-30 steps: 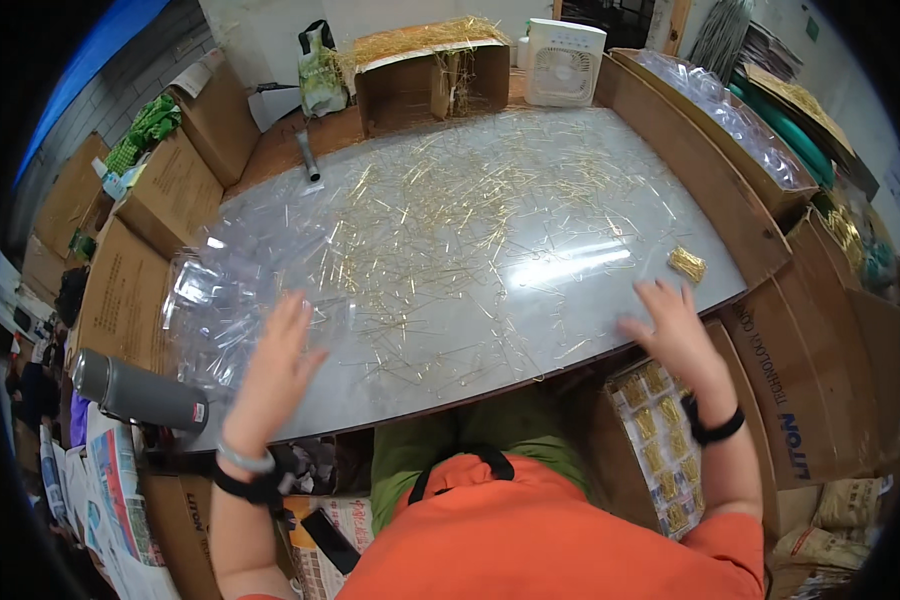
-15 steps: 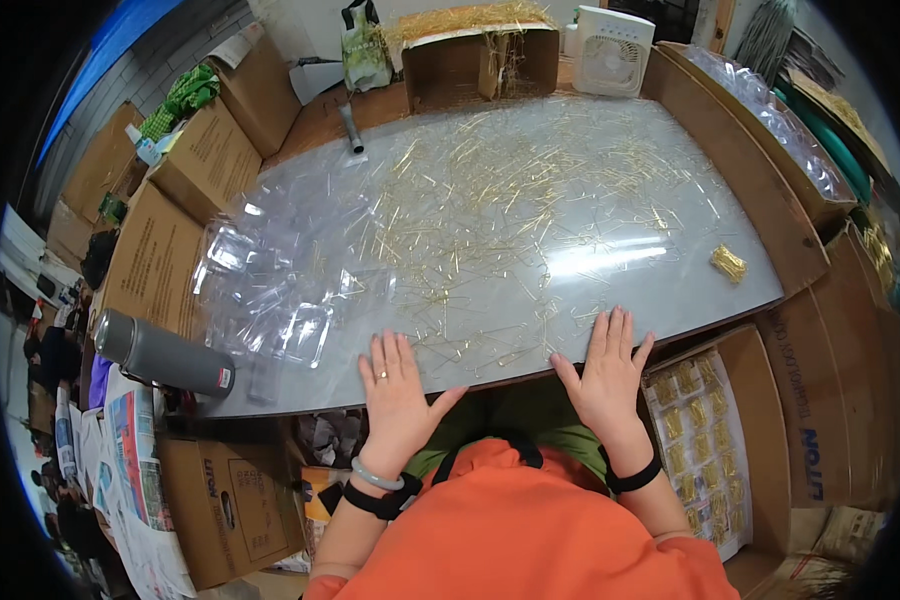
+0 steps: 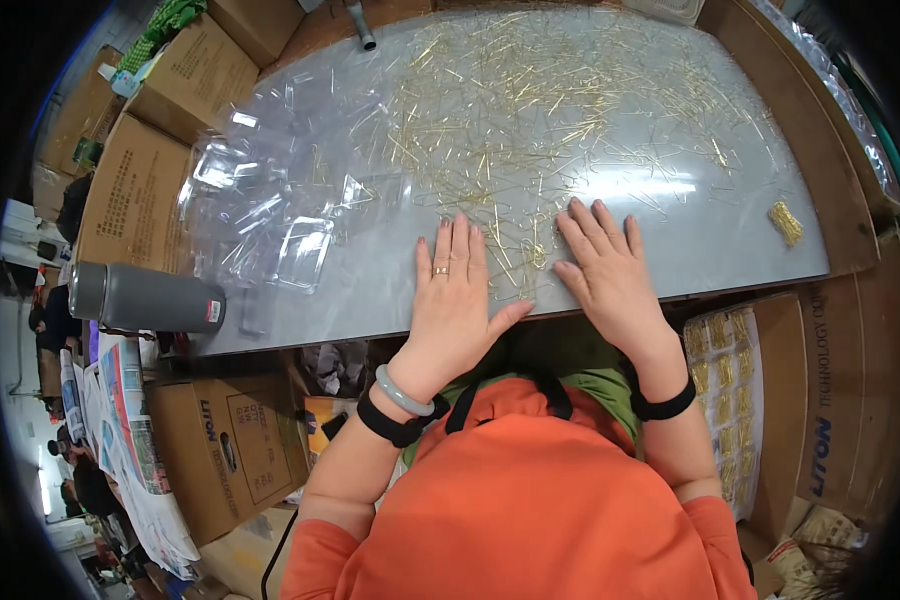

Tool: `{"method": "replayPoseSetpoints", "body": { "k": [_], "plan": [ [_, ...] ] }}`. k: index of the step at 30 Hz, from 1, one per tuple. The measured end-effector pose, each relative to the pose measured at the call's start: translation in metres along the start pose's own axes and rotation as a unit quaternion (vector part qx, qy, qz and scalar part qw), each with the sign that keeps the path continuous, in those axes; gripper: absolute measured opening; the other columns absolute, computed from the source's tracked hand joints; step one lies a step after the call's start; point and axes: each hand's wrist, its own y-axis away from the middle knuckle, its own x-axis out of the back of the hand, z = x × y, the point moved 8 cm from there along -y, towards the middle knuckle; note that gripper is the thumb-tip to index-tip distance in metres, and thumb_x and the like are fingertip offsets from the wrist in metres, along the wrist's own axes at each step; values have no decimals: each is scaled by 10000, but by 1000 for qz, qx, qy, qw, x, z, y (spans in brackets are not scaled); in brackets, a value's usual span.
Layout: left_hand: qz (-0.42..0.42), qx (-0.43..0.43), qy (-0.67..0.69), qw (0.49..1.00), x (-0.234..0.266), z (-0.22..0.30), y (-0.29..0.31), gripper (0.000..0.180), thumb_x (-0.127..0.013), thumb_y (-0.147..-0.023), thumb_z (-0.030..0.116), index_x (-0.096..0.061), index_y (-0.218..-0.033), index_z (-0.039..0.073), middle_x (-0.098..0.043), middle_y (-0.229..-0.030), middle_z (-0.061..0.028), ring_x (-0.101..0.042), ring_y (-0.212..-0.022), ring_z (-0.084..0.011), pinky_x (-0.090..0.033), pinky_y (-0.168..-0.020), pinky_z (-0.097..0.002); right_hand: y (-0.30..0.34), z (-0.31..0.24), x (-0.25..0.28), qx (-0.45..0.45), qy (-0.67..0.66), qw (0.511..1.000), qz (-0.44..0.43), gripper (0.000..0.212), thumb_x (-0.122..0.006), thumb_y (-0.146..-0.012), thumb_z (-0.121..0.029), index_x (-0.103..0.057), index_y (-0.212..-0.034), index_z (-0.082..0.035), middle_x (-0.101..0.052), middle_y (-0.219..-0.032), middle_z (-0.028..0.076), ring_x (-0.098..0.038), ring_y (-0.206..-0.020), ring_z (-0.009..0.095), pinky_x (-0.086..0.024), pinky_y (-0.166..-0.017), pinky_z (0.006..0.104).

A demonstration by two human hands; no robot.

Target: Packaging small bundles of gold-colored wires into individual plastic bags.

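Note:
Palm down on the grey tabletop point(image 3: 730, 258), my left hand point(image 3: 452, 300) has its fingers stretched out and its thumb spread. My right hand point(image 3: 610, 285) also lies flat, fingers extended, a short gap away. Between the two hands sit some thin gold wire hooks point(image 3: 537, 256), and no hook is gripped. Many more gold wire pieces point(image 3: 530, 110) are scattered farther up the table. Left of my left hand is a heap of clear plastic packs point(image 3: 300, 225). A tight bundle of gold wires point(image 3: 785, 224) lies alone toward the right edge.
A grey bottle point(image 3: 150, 297) lies at the table's left edge beside cardboard boxes point(image 3: 135, 200). A dark tube point(image 3: 360, 25) is at the back. Below the right edge, an open carton point(image 3: 785, 400) holds rows of gold bundles point(image 3: 725, 400). A cardboard wall point(image 3: 800, 120) borders the right side.
Both hands have slid farther onto the tabletop and closer together, with gold wires now between them. The view has tilted downward.

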Motion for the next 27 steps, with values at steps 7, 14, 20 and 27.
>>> {"method": "replayPoseSetpoints", "body": {
  "k": [7, 14, 20, 27],
  "plan": [
    [-12, 16, 2, 1000, 2, 0, -1, 970, -561, -942, 593, -285, -1489, -160, -259, -1580, -338, -237, -1484, -472, -146, -1202, -601, 30, 18, 25, -27, -207, 971, 114, 381, -506, -1034, -139, -548, -1395, -25, -583, -1415, 167, -506, -1349, 393, -357, -1156, 483],
    [9, 23, 5, 1000, 6, 3, 0, 947, -566, -936, 587, -340, -1457, -171, -307, -1553, -348, -286, -1455, -474, -167, -1194, -604, 82, 48, 22, -182, -389, 880, 204, 281, -466, -1070, -182, -636, -1177, 14, -678, -775, 118, -667, -684, 219, -523, -659, 345],
    [19, 19, 48, 998, 11, 2, -1, 967, -606, -930, 567, -297, -1470, -174, -280, -1566, -344, -256, -1475, -470, -181, -1203, -584, -6, 6, 40, -84, -146, 984, 63, 567, -726, -897, -327, -547, -1343, -27, -591, -1265, 212, -560, -1159, 378, -432, -984, 502],
    [26, 13, 115, 993, 33, -48, 29, 969, -694, -904, 477, -259, -1487, -163, -276, -1561, -345, -239, -1483, -470, -190, -1219, -551, -3, 43, 11, -110, -28, 993, -21, 1085, -812, -710, -593, -378, -1489, 24, -339, -1558, 290, -247, -1477, 476, -152, -1196, 630]
  ]
}}
